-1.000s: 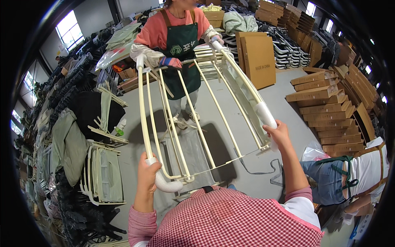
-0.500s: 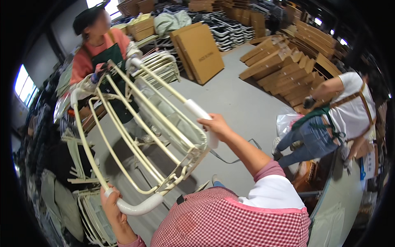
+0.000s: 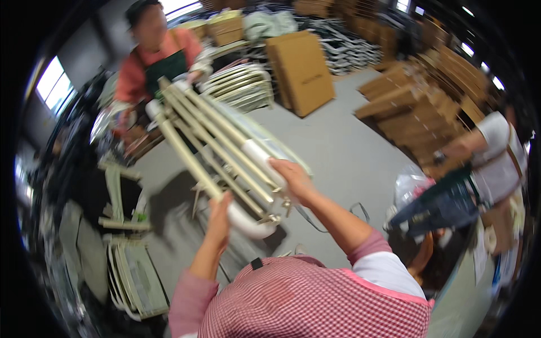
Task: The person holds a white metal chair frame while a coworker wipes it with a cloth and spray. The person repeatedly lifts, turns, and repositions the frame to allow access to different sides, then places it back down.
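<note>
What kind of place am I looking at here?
Probably a furniture workshop or packing floor: a cream tubular frame is being held up, similar stacked frames stand farther back, and many brown cartons are piled on the right.

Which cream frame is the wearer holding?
The central frame, in the left hand and right hand; others sit in the lower-left stack and the upper-centre stack.

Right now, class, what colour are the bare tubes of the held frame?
Pale cream; the tubular frame shows best in the head view.
</note>
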The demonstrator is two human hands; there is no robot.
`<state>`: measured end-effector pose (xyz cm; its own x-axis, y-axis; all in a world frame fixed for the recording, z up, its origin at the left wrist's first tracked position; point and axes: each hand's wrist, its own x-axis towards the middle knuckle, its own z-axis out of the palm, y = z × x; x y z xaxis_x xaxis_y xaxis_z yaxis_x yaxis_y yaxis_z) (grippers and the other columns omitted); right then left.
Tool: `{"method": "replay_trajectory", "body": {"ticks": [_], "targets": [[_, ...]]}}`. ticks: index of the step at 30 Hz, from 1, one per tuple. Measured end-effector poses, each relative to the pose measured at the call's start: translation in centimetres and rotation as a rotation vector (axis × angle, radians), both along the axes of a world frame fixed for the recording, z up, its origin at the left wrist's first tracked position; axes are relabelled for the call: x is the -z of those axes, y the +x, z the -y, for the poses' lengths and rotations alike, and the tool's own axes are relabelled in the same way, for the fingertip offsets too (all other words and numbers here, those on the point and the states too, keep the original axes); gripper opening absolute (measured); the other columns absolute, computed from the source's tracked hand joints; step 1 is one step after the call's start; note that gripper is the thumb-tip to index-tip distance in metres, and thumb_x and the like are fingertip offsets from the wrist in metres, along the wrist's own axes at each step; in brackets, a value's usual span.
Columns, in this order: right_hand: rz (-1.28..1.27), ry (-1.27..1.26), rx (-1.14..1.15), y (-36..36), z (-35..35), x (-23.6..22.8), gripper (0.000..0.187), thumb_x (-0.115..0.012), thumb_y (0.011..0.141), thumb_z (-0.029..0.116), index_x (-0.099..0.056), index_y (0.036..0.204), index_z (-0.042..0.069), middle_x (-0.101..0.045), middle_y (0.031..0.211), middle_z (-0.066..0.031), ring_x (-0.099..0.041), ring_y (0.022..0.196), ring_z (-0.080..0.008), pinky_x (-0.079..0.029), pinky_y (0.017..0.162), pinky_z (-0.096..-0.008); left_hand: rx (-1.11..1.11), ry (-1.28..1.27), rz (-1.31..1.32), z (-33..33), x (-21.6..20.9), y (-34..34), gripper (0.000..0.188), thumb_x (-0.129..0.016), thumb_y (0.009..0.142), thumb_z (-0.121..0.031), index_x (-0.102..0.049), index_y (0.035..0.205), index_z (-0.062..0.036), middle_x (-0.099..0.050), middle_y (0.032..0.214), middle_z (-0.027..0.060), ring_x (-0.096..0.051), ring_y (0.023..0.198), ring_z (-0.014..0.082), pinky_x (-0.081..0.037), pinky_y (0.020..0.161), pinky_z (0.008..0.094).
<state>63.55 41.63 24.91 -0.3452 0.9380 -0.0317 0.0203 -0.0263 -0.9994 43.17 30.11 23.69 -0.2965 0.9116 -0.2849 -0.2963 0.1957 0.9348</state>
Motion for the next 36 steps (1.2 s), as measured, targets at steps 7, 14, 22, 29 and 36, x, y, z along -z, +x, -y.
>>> {"method": "replay_trajectory", "body": {"ticks": [7, 14, 22, 29, 36], "targets": [[-0.111, -0.294, 0.031, -0.3, -3.6, 1.9, 0.044, -0.059, 0.093, 0.037, -0.063, 0.114, -0.002, -0.064, 0.107, -0.0094, -0.058, 0.097, -0.0156, -0.044, 0.087, -0.0268, 0.274, -0.073, 0.198, -9.0, 2.0, 4.9, 0.061, -0.05, 0.096, -0.05, -0.047, 0.137, -0.005, -0.057, 0.125, 0.014, -0.06, 0.109, 0.0208, -0.045, 0.097, 0.0349], [-0.227, -0.269, -0.057, 5.5, -13.5, 5.6, 0.049, -0.051, 0.094, 0.04, -0.058, 0.12, -0.001, -0.064, 0.109, -0.0103, -0.063, 0.098, -0.0209, -0.05, 0.084, -0.0331, 0.423, 0.099, -0.135, -9.1, -0.3, 6.8, 0.07, -0.057, 0.092, -0.051, -0.041, 0.134, 0.0023, -0.053, 0.127, 0.018, -0.049, 0.12, 0.027, -0.042, 0.098, 0.0356], [0.056, 0.14, 0.703, 11.9, -22.8, 8.1, 0.039, -0.054, 0.093, 0.025, -0.059, 0.119, -0.003, -0.061, 0.119, -0.0151, -0.057, 0.108, -0.0239, -0.045, 0.088, -0.0343, -0.18, -0.27, -0.162, 11.9, 14.2, -5.1, 0.035, -0.063, 0.091, -0.026, -0.061, 0.116, 0.0001, -0.067, 0.108, 0.0072, -0.062, 0.097, 0.0154, -0.049, 0.084, 0.03], [0.124, -0.436, 0.025, 2.9, -6.2, 19.3, 0.014, -0.052, 0.092, 0.016, -0.061, 0.085, 0.006, -0.06, 0.081, -0.0021, -0.052, 0.068, -0.0101, -0.039, 0.056, -0.0222, -0.778, -0.735, 0.122, 41.0, 25.2, -15.2, 0.021, -0.063, 0.083, -0.023, -0.066, 0.093, -0.0046, -0.065, 0.08, 0.0063, -0.061, 0.071, 0.0176, -0.048, 0.062, 0.0329], [0.608, -0.464, -0.757, -17.8, 23.9, 17.7, 0.026, -0.056, 0.093, 0.02, -0.062, 0.106, -0.002, -0.068, 0.097, -0.0109, -0.064, 0.087, -0.0202, -0.051, 0.072, -0.031, -0.536, -0.934, -0.594, 54.0, 31.0, -31.6, 0.024, -0.06, 0.081, -0.026, -0.068, 0.09, -0.0051, -0.067, 0.094, 0.0171, -0.062, 0.092, 0.0368, -0.049, 0.08, 0.044]]}}
